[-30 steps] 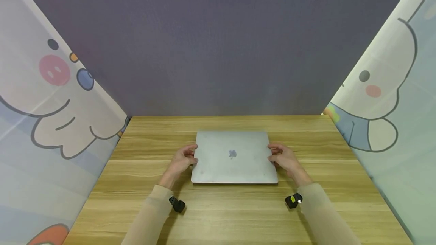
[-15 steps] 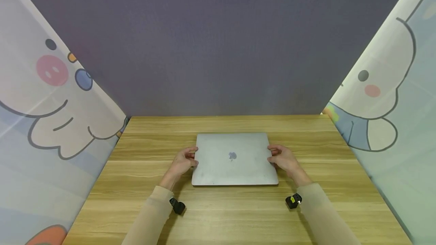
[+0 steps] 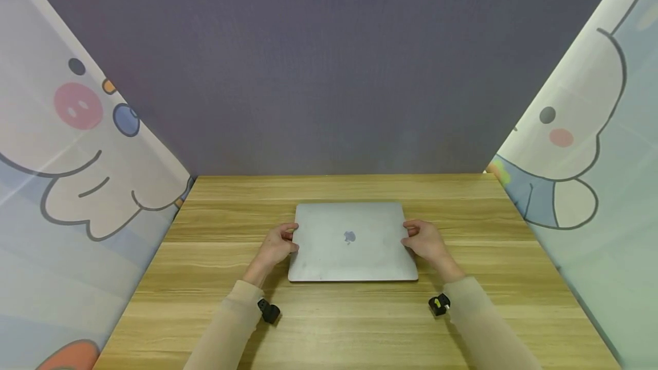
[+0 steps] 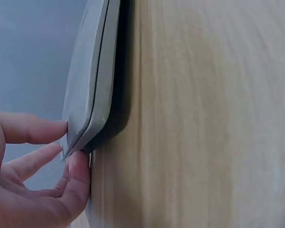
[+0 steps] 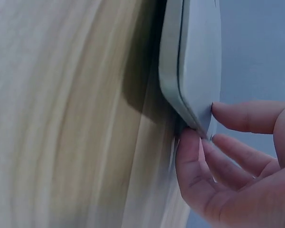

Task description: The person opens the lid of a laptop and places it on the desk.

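Note:
A closed silver laptop (image 3: 354, 258) with a dark apple logo lies flat between both hands, its long side facing the person. At its left edge my left hand (image 3: 273, 247) pinches it. The left wrist view shows that thumb on the lid and fingers curled beneath the laptop's corner (image 4: 88, 76). Opposite, my right hand (image 3: 429, 242) grips the right edge the same way; in the right wrist view its thumb presses the lid (image 5: 199, 61) while other fingers curl under. A dark shadow runs along the laptop's underside, close over the wooden table (image 3: 354, 324).
Behind the table rises a dark grey panel (image 3: 329, 73). Cartoon-printed curtains hang along the left (image 3: 31, 267) and right (image 3: 617, 267) sides. Small black cameras sit at the left wrist (image 3: 269, 311) and right wrist (image 3: 439, 304).
Held by both hands, the laptop has come down slightly in the head view, toward the person, and a touch to the left. Both hands keep their grip.

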A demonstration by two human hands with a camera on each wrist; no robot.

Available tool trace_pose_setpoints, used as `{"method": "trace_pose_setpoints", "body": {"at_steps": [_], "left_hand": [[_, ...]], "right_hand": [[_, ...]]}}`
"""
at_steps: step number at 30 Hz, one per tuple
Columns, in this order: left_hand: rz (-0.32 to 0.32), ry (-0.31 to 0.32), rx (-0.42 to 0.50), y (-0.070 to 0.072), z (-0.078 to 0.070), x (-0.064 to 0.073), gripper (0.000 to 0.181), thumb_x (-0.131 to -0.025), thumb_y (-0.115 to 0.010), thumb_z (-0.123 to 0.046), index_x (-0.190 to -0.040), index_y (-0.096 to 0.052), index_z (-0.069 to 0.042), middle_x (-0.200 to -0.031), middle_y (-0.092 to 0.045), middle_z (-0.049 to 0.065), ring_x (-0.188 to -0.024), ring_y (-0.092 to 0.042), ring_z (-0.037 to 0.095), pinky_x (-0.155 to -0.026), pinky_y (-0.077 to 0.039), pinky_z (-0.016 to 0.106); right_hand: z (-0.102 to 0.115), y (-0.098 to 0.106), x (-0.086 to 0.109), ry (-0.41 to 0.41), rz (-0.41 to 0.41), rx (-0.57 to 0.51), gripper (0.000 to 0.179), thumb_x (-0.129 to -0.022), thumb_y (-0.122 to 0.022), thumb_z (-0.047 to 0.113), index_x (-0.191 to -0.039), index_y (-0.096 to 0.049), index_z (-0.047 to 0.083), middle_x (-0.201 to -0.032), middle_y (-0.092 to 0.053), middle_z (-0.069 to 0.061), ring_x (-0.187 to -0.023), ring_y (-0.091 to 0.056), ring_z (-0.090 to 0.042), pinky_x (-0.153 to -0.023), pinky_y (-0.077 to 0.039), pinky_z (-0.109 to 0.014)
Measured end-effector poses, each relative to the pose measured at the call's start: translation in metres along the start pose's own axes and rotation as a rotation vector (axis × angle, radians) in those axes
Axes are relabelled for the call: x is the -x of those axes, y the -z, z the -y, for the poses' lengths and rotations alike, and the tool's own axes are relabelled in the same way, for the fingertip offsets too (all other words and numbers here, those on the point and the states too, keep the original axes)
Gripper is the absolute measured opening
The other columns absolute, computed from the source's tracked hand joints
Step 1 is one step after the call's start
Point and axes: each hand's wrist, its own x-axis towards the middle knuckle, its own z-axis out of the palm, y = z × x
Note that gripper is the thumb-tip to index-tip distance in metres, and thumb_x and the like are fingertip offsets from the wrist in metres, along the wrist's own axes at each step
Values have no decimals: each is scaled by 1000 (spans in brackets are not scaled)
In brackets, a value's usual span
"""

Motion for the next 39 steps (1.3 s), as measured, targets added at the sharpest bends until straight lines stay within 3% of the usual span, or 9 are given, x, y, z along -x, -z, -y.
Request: {"method": "trace_pose_setpoints", "body": {"at_steps": [5, 13, 19, 24, 30, 39], "left_hand": [[-9, -7, -44, -2, 0, 0, 59, -79, -66, 14, -137, -60, 2, -108, -55, 18, -90, -53, 25, -67, -49, 28], [-27, -14, -123, -6, -3, 0, 61, -78, -67, 13, -137, -59, 3, -111, -58, 20, -91, -54, 27, -66, -49, 28], [-31, -17, -160, -9, -6, 2, 62, -76, -66, 14, -137, -59, 5, -121, -59, 25, -100, -56, 31, -74, -56, 35], [-43, -34, -198, -11, -6, 2, 60, -76, -65, 14, -136, -60, 8, -125, -60, 28, -106, -58, 33, -82, -58, 41], [-54, -45, -252, -12, -8, 5, 58, -76, -67, 13, -133, -62, 9, -123, -62, 26, -99, -57, 29, -82, -58, 41], [-41, -61, -218, -11, -6, 9, 57, -78, -69, 12, -134, -60, 10, -118, -62, 23, -98, -56, 28, -79, -57, 38]], "right_hand": [[3, -3, 0, 27, -41, 94, 47, -82, -72, -4, -127, -63, -13, -109, -66, -24, -99, -62, -33, -72, -56, -31], [5, -7, 3, 42, -73, 242, 40, -85, -71, 1, -121, -66, -13, -109, -70, -23, -101, -65, -34, -85, -57, -44], [8, -11, 6, 50, -76, 323, 36, -85, -68, 2, -118, -68, -14, -115, -70, -27, -104, -68, -40, -82, -59, -46], [9, -14, 10, 55, -67, 343, 35, -86, -70, 3, -116, -68, -14, -118, -68, -29, -107, -67, -44, -80, -60, -47], [10, -15, 12, 58, -76, 347, 35, -86, -70, 4, -116, -68, -13, -119, -68, -28, -110, -66, -45, -83, -59, -50], [9, -14, 12, 33, -61, 333, 39, -88, -70, 5, -122, -66, -13, -124, -66, -28, -115, -64, -45, -88, -57, -51]]}}
